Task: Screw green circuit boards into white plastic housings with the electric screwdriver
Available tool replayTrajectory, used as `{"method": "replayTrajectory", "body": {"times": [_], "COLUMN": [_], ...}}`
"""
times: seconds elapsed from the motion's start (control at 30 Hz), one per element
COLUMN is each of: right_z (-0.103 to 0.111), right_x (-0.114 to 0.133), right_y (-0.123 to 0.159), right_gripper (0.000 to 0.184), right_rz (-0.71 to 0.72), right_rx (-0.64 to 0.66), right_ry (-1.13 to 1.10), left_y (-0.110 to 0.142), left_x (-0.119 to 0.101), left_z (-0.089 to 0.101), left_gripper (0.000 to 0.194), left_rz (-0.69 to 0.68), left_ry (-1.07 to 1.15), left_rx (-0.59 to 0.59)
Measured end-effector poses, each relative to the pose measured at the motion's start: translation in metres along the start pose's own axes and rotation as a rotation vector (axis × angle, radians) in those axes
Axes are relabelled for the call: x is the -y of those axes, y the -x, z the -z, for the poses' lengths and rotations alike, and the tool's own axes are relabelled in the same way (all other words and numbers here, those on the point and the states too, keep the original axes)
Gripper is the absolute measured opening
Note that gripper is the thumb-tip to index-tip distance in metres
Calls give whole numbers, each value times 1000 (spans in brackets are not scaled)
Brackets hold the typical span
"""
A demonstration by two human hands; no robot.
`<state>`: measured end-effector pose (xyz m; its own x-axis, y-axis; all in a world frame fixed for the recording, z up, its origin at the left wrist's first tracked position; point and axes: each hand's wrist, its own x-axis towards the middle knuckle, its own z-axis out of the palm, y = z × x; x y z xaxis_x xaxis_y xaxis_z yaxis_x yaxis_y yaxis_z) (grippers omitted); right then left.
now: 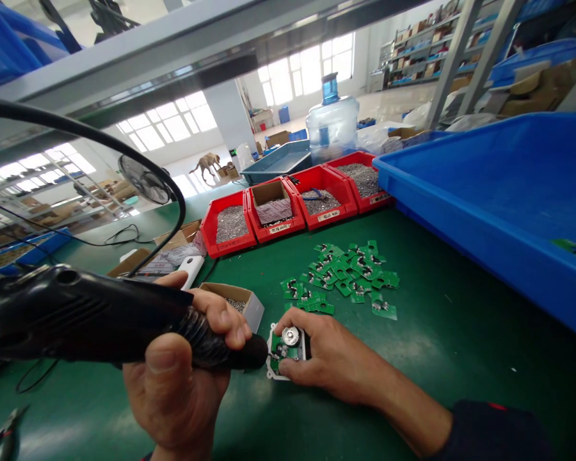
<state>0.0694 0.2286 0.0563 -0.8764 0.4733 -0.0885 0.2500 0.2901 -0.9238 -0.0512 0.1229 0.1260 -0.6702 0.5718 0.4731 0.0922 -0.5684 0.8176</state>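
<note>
A black electric screwdriver [125,317] is gripped in my left hand [177,384], its body lying nearly level across the left of the view. The tool's tip meets the left side of a small white housing [271,371] that holds a green circuit board and a round silver metal part [290,336]. My right hand [331,355] pinches this housing between thumb and fingers from its right side, on the green table. Just behind lies a loose heap of green circuit boards [345,272]. A small carton of screws [252,307] stands beyond my left fingers.
Several red bins [228,224] with small metal parts line the back of the green table [461,358]. A large blue tray [489,192] fills the right side. Pliers [4,432] lie at the lower left. A black cable [180,198] arches over the left. A water jug [333,121] stands behind.
</note>
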Motion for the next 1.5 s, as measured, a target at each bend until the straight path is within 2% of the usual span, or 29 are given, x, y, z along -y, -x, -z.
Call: {"method": "replayTrajectory", "body": {"times": [0.17, 0.3, 0.5, 0.77, 1.0, 1.5], "right_z": [2, 2, 1, 1, 2, 3], "right_x": [3, 4, 1, -2, -4, 2], "right_y": [0, -1, -1, -1, -1, 0], "right_gripper": [28, 27, 26, 27, 29, 28], "right_rz": [7, 16, 42, 45, 46, 26], "right_rx": [5, 8, 22, 14, 15, 13], "right_ry": [10, 34, 27, 36, 8, 19], "left_y": [5, 5, 3, 1, 0, 1], "left_x": [2, 8, 14, 19, 8, 7], "left_z": [-3, -6, -6, -4, -6, -4], "left_gripper": [45, 38, 35, 34, 36, 39], "left_rz": [2, -15, -5, -22, -33, -3], "left_ry": [5, 14, 7, 3, 67, 66], "left_rx": [117, 108, 165, 146, 82, 82]}}
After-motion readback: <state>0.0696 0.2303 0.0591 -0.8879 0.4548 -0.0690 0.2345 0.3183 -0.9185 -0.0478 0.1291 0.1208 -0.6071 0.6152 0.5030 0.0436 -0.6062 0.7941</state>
